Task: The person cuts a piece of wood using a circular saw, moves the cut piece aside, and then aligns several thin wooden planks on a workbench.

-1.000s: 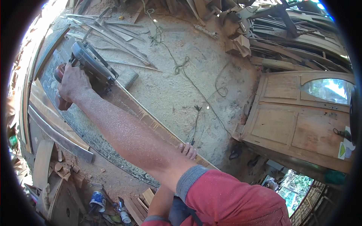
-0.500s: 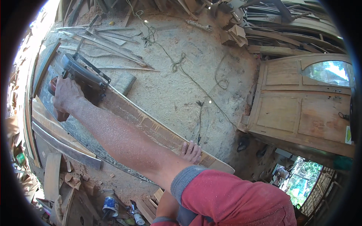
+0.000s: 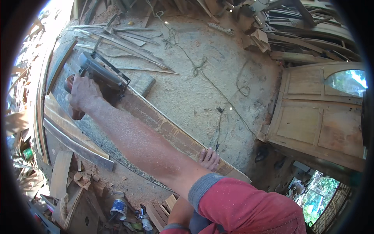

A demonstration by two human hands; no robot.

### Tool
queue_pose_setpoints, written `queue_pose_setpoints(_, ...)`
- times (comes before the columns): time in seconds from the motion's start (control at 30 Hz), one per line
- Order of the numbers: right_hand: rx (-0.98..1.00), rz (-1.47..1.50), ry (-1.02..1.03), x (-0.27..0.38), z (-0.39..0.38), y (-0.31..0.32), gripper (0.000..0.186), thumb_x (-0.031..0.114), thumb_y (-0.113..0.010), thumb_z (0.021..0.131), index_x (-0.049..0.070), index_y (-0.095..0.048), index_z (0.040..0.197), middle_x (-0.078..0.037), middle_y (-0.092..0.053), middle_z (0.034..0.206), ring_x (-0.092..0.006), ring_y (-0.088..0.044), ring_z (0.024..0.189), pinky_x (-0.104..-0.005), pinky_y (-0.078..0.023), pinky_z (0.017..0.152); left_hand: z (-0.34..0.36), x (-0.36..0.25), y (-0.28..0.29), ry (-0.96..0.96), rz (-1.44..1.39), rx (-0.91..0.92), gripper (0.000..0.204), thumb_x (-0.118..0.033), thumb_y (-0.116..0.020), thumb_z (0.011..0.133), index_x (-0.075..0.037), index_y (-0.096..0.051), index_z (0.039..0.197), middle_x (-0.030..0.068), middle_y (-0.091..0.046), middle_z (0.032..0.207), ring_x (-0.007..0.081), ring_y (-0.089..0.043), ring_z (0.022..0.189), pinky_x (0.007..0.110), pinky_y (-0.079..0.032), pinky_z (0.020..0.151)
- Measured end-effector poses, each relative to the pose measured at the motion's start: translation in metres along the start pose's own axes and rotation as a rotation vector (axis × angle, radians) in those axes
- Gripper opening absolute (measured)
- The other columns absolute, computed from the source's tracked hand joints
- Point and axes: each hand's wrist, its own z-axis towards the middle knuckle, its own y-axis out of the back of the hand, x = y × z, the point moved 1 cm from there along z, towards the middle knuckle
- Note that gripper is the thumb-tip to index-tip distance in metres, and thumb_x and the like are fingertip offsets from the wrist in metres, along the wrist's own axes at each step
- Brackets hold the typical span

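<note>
My right arm reaches far across to the left, its skin dusted with sawdust. At its end my right hand (image 3: 83, 93) is closed around the reddish handle of a circular saw (image 3: 102, 71) with a dark grey, rounded housing. The saw sits at the far left end of a long brown board (image 3: 163, 126), which has a pale edge along its far side. My left hand (image 3: 209, 158) comes from beneath the right arm and lies on the board near its right end, fingers bent over the far edge. Its thumb and palm are hidden.
Thin wood offcuts (image 3: 132, 45) lie beyond the saw. A cord (image 3: 218, 99) snakes over the dusty floor. Panelled wooden doors (image 3: 300, 117) stand at the right, with stacked timber (image 3: 307, 41) behind. Planks (image 3: 78, 142) and a blue-white can (image 3: 118, 210) are nearer, at lower left.
The whole view has shifted, so everything appears farther right. Against the board, the saw and both hands look unmoved.
</note>
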Motion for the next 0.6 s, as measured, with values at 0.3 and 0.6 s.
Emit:
queue_pose_setpoints(0.3,-0.146,-0.185,0.098,-0.004,0.006,-0.011,0.049,0.033,-0.078,0.085,-0.003,-0.063,0.114,-0.024,-0.072,0.104,-0.0369,-0.072,0.1,-0.0426,-0.056,0.092,-0.02,-0.005,-0.029,0.047,-0.118,-0.01,0.043,-0.03,-0.048,0.098,-0.008,-0.057,0.134,0.0116,-0.056,0.14,0.0323,-0.046,0.138,0.055,-0.026,0.119)
queue_pose_setpoints(0.6,-0.117,-0.18,0.178,-0.013,0.009,-0.023,0.048,0.032,-0.078,0.085,-0.006,-0.064,0.112,-0.024,-0.072,0.1,-0.0339,-0.073,0.094,-0.041,-0.058,0.086,-0.018,-0.017,-0.052,0.061,-0.141,-0.048,0.038,-0.024,-0.049,0.094,-0.013,-0.061,0.129,0.0065,-0.059,0.14,0.0245,-0.051,0.134,0.047,-0.031,0.119)
